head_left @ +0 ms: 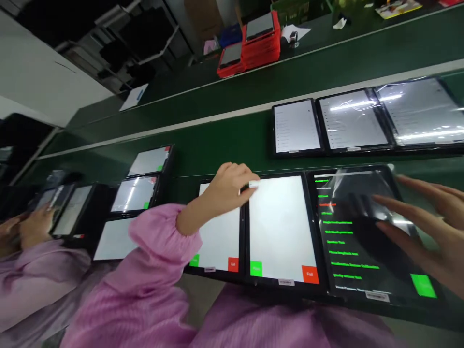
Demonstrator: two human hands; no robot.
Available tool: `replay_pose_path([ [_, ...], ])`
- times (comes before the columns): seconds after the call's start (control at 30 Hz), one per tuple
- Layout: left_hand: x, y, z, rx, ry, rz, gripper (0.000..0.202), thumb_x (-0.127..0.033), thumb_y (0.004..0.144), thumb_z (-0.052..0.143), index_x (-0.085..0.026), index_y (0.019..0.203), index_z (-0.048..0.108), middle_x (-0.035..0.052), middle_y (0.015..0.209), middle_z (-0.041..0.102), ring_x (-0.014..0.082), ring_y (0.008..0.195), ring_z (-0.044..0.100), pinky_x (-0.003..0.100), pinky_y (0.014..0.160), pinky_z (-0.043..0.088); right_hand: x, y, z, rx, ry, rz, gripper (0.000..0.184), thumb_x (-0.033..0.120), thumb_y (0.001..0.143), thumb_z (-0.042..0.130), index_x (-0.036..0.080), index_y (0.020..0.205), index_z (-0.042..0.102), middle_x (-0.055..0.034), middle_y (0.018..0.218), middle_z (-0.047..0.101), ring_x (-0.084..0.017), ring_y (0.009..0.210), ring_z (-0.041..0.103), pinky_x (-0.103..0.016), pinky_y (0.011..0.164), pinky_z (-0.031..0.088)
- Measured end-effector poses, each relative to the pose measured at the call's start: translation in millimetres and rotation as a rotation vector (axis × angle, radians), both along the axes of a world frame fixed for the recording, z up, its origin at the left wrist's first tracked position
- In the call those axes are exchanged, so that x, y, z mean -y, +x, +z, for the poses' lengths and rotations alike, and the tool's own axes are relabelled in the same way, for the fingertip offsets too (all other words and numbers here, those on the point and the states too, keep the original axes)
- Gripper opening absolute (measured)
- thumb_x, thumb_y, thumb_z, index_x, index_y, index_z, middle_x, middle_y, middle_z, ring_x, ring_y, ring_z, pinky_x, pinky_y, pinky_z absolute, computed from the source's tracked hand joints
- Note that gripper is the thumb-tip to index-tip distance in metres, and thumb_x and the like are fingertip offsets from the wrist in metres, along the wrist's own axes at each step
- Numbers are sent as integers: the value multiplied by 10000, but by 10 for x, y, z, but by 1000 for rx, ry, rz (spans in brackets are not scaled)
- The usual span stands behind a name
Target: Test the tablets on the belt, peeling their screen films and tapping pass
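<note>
My left hand [232,186] is over the upper edges of two tablets, thumb and forefinger close together around a small whitish thing I cannot make out. Under its wrist lies a tablet with a white screen [221,237]. Just right of that hand, the middle tablet [282,227] shows a white screen with a green box and a red "Fail" box. My right hand [431,217] hovers at the right side of a third tablet [362,251], fingers apart, holding nothing. That tablet has a black screen with lines of green text and one red line.
Three tablets in a row [351,121] lie farther back on the green table [224,145]. More tablets [134,193] are at the left, beside a co-worker's hands [34,224]. Red-edged stacks [253,48] stand at the back, near a wristwatch [293,39].
</note>
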State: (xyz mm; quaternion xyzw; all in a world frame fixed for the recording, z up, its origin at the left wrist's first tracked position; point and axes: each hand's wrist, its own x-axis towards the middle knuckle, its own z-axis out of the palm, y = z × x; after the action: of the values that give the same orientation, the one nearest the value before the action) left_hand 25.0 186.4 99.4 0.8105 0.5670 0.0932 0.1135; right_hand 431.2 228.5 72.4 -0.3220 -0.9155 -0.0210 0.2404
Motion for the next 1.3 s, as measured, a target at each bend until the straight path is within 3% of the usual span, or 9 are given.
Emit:
replay_pose_path([
  [0.13,862,210,-109,59,107,-337,391,-537,1031,619,-189,863,676,5,846,689,163,788,617,432,1055,422,-369,-576,26,129,217,343,419,392,1168,281,190,1267,634,-133,1229,726,-290,1037,697,-472,791,479],
  [0.33,1450,448,-357,-47,302,-357,302,-199,1036,646,-185,738,605,-60,748,631,115,699,523,415,1015,404,-576,-959,19,196,206,366,394,313,1174,324,161,1142,686,-114,1119,751,-314,1056,706,-508,842,466],
  [0.43,1309,387,-361,-36,381,-404,282,-118,1011,648,-189,739,620,-75,713,607,108,677,513,393,959,428,-445,-964,180,203,169,406,352,300,1173,338,153,1160,657,-121,1133,742,-332,1078,691,-506,840,467],
  [0.53,851,183,-231,-63,538,-409,248,-112,1030,615,-204,802,647,-61,754,640,117,721,558,374,932,450,-296,-908,322,159,120,403,225,287,1159,430,194,1189,633,-74,1123,733,-277,1026,682,-432,787,460],
  [0.63,208,-161,-31,-76,710,-273,194,-312,1058,645,-193,912,691,-3,876,697,164,838,638,390,872,493,-216,-812,370,81,-23,249,215,333,1146,499,247,1266,654,-25,1070,718,-199,919,659,-366,720,442],
  [0.77,-350,-566,213,-32,566,52,257,-409,1038,687,-160,987,726,30,1013,717,167,981,684,357,862,535,-224,-685,301,62,-184,128,317,465,1152,476,278,1320,669,-1,975,709,-139,794,638,-323,627,430],
  [0.97,-134,-745,311,-27,576,97,255,-363,1076,633,-137,1010,729,-9,938,701,148,1001,696,350,929,548,-442,-713,-21,192,-81,374,338,410,1156,447,180,1205,691,-114,1270,705,-298,1110,693,-482,857,594],
  [1.2,209,-819,250,230,616,243,157,-299,996,722,-166,914,740,-10,849,671,128,803,661,326,761,549,-628,-950,-73,165,-155,210,503,512,1170,371,171,1189,741,-106,1177,738,-307,1104,707,-504,878,591],
  [1.3,439,-717,302,379,534,127,182,-234,1033,661,-206,859,709,-42,767,700,92,629,656,283,595,532,-599,-1034,48,-32,-476,54,676,767,1083,377,222,1350,676,-42,942,752,-209,810,731,-411,746,603],
])
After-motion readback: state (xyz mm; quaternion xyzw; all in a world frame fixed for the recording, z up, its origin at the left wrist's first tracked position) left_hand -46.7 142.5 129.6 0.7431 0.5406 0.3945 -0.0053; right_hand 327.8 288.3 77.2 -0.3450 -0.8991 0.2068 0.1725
